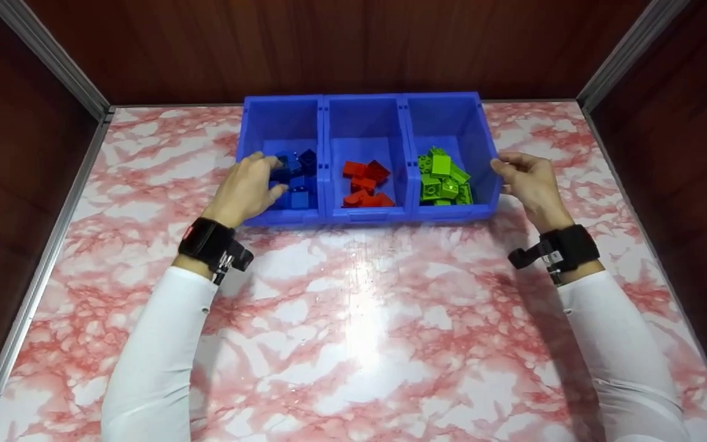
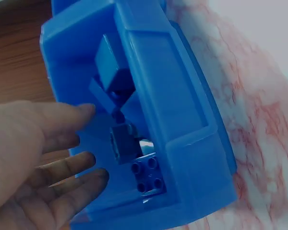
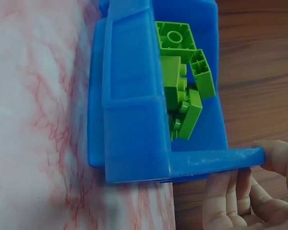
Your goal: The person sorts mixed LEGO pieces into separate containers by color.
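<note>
A blue three-compartment bin (image 1: 366, 215) stands at the back of the table. Blue toy building blocks (image 1: 299, 200) lie in its left compartment, red blocks (image 1: 363, 183) in the middle one and lime-green blocks (image 1: 441, 167) in the right one. My left hand (image 1: 246, 187) is over the left compartment's outer side, fingers spread and holding nothing; in the left wrist view its fingertips (image 2: 89, 160) are apart from the blocks. At the opposite end, my right hand (image 1: 531, 184) pinches the bin's outer wall (image 3: 216, 160), thumb at the rim and fingers along the outside.
Wooden panels enclose the red-and-white marbled table (image 1: 353, 319) at the back (image 1: 353, 49), left (image 1: 16, 153) and right (image 1: 679, 123). Metal strips (image 1: 40, 258) run along the side edges. Both wrists wear black camera straps (image 1: 206, 239).
</note>
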Tool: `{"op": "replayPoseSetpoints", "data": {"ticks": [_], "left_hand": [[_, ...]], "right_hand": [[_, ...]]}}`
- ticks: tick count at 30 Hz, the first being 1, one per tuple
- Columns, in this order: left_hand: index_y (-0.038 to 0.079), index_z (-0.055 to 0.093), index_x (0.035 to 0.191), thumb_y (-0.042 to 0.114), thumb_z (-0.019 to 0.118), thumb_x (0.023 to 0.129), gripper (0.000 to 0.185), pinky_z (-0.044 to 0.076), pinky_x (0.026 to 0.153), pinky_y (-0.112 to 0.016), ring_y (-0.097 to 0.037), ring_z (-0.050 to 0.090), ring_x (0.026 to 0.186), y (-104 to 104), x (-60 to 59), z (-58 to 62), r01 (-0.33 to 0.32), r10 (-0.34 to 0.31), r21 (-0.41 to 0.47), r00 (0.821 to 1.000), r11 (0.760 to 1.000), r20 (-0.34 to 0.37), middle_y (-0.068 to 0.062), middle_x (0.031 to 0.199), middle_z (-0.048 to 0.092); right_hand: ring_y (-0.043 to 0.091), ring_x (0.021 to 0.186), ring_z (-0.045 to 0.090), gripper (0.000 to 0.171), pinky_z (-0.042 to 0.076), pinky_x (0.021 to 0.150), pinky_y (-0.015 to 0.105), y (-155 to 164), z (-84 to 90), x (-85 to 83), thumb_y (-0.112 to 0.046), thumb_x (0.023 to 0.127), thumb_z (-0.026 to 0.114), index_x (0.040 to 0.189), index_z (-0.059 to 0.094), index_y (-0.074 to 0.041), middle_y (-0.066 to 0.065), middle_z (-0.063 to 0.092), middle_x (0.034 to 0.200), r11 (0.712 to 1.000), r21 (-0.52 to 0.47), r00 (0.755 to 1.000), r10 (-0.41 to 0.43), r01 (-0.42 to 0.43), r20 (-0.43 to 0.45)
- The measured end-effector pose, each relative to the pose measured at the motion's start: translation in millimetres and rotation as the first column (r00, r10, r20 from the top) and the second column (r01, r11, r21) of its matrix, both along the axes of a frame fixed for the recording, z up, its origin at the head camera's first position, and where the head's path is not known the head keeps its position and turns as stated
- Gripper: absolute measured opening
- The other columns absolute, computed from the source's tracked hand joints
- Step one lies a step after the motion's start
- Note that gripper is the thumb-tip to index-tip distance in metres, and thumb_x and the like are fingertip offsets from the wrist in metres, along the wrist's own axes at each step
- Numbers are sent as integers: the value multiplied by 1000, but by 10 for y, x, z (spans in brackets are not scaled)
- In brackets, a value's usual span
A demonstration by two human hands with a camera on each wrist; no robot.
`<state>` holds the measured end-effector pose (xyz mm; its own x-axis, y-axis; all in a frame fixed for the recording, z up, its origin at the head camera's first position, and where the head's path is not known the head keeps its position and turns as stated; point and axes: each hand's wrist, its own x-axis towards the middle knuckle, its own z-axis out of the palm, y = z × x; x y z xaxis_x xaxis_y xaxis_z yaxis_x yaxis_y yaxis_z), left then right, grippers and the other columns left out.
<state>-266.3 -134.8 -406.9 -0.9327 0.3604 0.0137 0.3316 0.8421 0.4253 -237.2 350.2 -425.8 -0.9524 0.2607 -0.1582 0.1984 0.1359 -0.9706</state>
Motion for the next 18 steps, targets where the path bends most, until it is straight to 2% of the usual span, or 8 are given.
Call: {"op": "replayPoseSetpoints", "data": {"ticks": [4, 7, 10, 13, 15, 18], "left_hand": [[0, 57, 146, 37, 72, 100, 61, 53, 110, -56, -42, 61, 130, -25, 202, -5, -1, 1, 40, 1000, 999, -5, -25, 141, 62], [2, 49, 154, 47, 70, 100, 73, 47, 117, -60, -44, 55, 139, -50, 382, -37, 6, -4, 68, 999, 998, -35, -26, 150, 57], [4, 41, 160, 55, 68, 98, 84, 35, 126, -63, -45, 45, 149, -56, 567, -87, 21, -15, 84, 997, 996, -71, -26, 159, 49], [6, 34, 163, 61, 66, 97, 92, 27, 130, -64, -44, 38, 155, -52, 764, -145, 20, -11, 87, 995, 996, -100, -25, 167, 39], [8, 29, 166, 66, 65, 95, 98, 21, 132, -64, -44, 32, 158, -40, 893, -175, 9, -1, 74, 994, 997, -107, -24, 171, 31], [12, 21, 168, 73, 62, 92, 106, 14, 133, -66, -44, 22, 162, -8, 1064, -211, -25, 30, 44, 994, 999, -107, -21, 175, 21]], "right_hand": [[3, 79, 66, 47, 61, 68, 17, -17, -24, 53, -26, 100, 72, 137, 64, 2, -9, 67, 91, 993, 116, 1000, 7, -4, -25], [8, 92, 66, 51, 59, 74, 14, -54, -45, 155, -30, 101, 70, 142, 61, -1, -1, 69, 106, 949, 316, 995, 19, 15, -103], [23, 110, 66, 54, 57, 92, 25, -109, -41, 329, -26, 99, 72, 145, 59, -1, 15, 67, 125, 874, 481, 973, 49, 68, -227], [40, 127, 59, 64, 49, 110, 52, -180, -37, 538, -27, 95, 78, 148, 55, -1, 26, 61, 141, 792, 604, 939, 135, 90, -317], [46, 135, 52, 74, 41, 115, 66, -228, -45, 677, -34, 92, 80, 153, 51, -3, 29, 55, 149, 727, 682, 919, 214, 77, -332], [50, 149, 41, 91, 27, 123, 75, -294, -66, 875, -48, 87, 79, 160, 42, -9, 28, 43, 162, 622, 781, 903, 310, 45, -299]]}}
